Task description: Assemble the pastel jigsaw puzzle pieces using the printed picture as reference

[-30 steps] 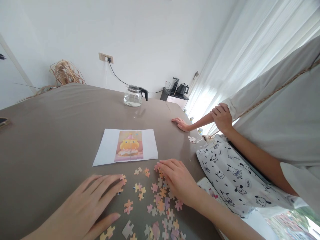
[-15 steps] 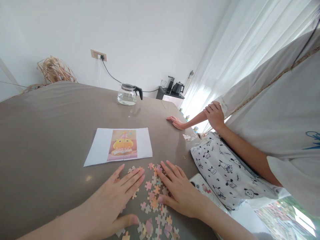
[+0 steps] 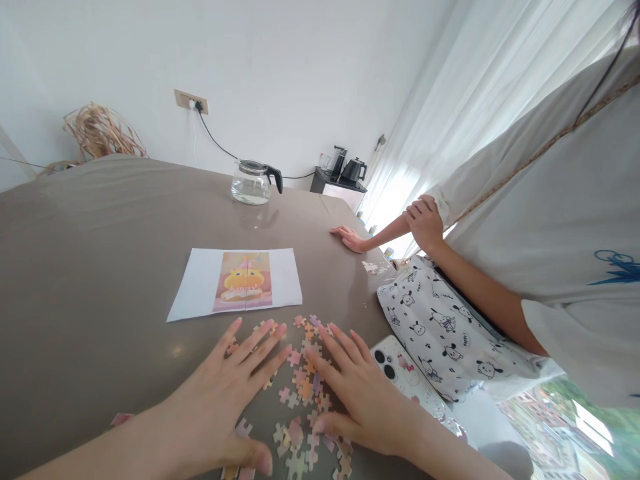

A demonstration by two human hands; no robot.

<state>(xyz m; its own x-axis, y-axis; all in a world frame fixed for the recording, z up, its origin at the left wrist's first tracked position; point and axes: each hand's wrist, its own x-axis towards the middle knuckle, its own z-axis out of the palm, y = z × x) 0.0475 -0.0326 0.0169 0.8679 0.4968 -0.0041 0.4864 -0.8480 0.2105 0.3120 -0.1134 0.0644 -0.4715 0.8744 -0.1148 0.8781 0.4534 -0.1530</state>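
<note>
Small pastel jigsaw pieces (image 3: 306,390) lie scattered on the grey-brown table, in pink, orange, yellow and pale green. My left hand (image 3: 225,387) rests palm down over the left side of them, fingers spread, with some pieces partly hidden beneath. On the right side, my right hand (image 3: 357,387) lies over other pieces, its fingers stretched out and its thumb touching the pile. Neither hand grips anything. Beyond my fingertips lies a white sheet with a creased picture (image 3: 245,281) of a yellow cartoon figure on a cake.
A glass pot (image 3: 251,183) of clear liquid stands further back. Another person's hand (image 3: 349,239) leans on the table's right side, near a few pieces (image 3: 376,267). A phone (image 3: 407,370) and a dog-print cloth bag (image 3: 445,333) sit right of my right hand.
My left hand's fingers have spread wider. Both hands have shifted slightly over the pieces, some of which have moved. The view has tilted a little.
</note>
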